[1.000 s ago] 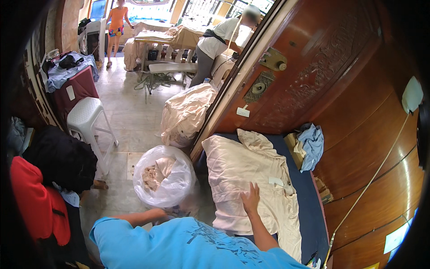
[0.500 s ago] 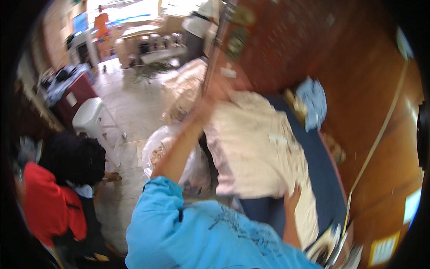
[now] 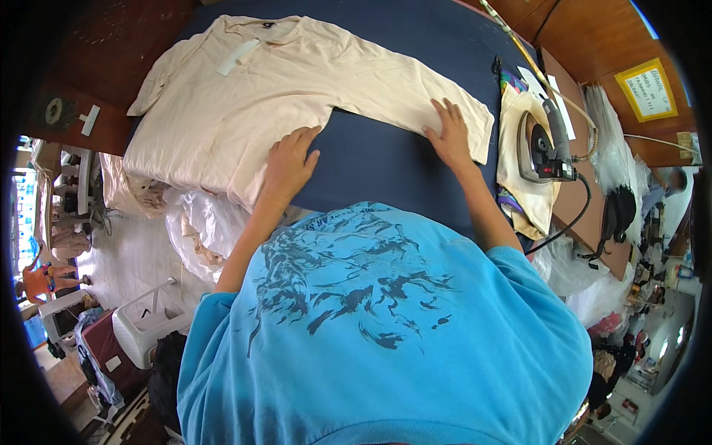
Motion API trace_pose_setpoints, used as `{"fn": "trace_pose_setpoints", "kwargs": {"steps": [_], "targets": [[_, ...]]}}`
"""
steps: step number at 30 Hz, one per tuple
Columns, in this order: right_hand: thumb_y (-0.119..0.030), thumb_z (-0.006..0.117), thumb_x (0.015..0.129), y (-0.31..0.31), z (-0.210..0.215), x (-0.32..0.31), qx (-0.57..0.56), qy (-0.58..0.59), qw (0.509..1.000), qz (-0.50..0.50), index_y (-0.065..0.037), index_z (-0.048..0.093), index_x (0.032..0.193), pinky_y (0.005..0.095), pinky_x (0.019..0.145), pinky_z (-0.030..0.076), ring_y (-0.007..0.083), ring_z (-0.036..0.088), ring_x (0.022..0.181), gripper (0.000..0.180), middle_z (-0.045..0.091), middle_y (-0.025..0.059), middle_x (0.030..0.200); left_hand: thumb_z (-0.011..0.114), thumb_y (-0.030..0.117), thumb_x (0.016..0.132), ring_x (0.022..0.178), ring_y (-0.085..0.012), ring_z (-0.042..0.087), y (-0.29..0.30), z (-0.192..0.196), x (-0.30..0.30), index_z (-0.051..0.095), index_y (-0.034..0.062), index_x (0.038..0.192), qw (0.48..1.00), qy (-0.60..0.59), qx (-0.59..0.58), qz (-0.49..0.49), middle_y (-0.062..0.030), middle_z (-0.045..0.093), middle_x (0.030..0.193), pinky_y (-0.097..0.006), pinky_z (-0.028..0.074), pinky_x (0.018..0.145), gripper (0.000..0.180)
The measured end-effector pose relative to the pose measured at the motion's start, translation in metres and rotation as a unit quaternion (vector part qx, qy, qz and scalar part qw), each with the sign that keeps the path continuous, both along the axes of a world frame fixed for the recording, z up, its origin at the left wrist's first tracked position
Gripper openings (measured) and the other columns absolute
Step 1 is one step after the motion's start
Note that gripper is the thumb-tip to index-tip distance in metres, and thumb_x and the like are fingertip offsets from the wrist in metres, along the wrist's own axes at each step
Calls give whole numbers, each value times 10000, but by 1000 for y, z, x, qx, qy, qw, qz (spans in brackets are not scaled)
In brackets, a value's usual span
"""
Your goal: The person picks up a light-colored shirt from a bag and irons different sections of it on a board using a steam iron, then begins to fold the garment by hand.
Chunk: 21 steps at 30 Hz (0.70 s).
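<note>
Two flat, spread palms press the cream shirt (image 3: 297, 81): left hand (image 3: 291, 162) at its hem; right hand (image 3: 450, 135) on the sleeve.

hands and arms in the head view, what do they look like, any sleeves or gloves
Both hands are bare: no gloves, rings or watch show on the left hand or the right hand. The forearms are uncovered too. Short sleeves of a bright blue t-shirt with a dark splashed print end near the elbows.

Reddish-brown wood panelling (image 3: 593, 33) runs from 12 to 2 o'clock. Pale floor (image 3: 130, 256) at 9 o'clock, daylit. White plastic stool (image 3: 152, 326) at 8 o'clock.
</note>
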State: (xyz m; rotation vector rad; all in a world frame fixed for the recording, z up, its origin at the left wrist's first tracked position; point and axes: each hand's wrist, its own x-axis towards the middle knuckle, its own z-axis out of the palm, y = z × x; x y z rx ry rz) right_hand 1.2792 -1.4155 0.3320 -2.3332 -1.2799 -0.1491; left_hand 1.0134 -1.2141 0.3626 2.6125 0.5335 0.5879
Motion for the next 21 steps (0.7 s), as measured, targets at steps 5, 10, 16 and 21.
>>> {"fn": "trace_pose_setpoints", "kwargs": {"steps": [5, 10, 16, 21], "targets": [[-388, 553, 810, -57, -3, 9, -164, -5, 981, -99, -170, 483, 1240, 503, 953, 332, 365, 387, 1204, 487, 406, 122, 1329, 564, 150, 766, 913, -248, 552, -5, -16, 3, 574, 115, 1074, 993, 89, 29, 73, -74, 577, 1037, -393, 377, 861, 310], [-397, 579, 801, -80, 45, 61, -130, -87, 974, -164, -77, 573, 1099, 431, 823, 450, 315, 532, 1037, 437, 558, 170, 1127, 561, 164, 765, 854, -239, 559, 13, -10, 8, 607, 108, 942, 985, 138, 38, 100, -47, 606, 940, -385, 383, 812, 191], [-433, 568, 784, -130, 116, 134, -244, -120, 866, -420, -66, 436, 1270, 448, 859, 438, 353, 524, 1064, 624, 530, 166, 1200, 553, 177, 772, 880, -213, 562, 51, -9, 100, 608, 105, 939, 992, 6, 109, -60, -39, 607, 941, -367, 388, 801, 190], [-406, 631, 745, -169, 105, 195, -193, 49, 902, -383, 15, 582, 984, 352, 603, 470, 232, 616, 666, 487, 625, 140, 764, 526, 280, 814, 1106, -198, 461, 74, -23, 174, 528, 159, 1152, 976, 99, 154, -115, -42, 488, 1222, -448, 353, 880, 359]]}}
